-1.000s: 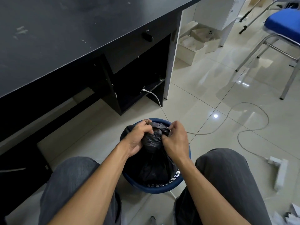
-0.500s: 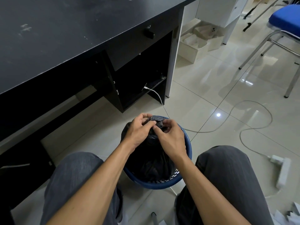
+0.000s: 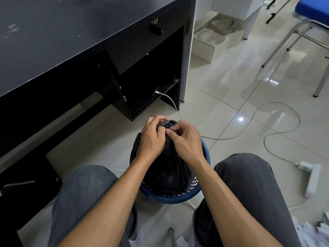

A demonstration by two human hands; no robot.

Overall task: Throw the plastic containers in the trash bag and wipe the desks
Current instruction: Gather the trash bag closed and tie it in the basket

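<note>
Both hands are closed on the gathered neck of the black trash bag. The left hand has its fingers curled over the bunched top. The right hand pinches the same twist between thumb and forefinger, and the two hands touch each other there. The trash bag sits inside a blue perforated basket on the tiled floor, between the person's knees and just in front of the open compartments under the black tabletop. It looks like thin film: soft, light, a little slippery, and likely to stretch or tear if pulled hard against anything sharp inside. The bunched neck is the sensible place to hold it, since the layers are thickest there and the load hangs straight below. Its surface is dull black with a faint sheen. Fine pleats run down from the neck, and the body bulges over the basket's rim on the left. What it holds is hidden. Pale smudges show on the tabletop, so the wiping is probably yet to come.
</note>
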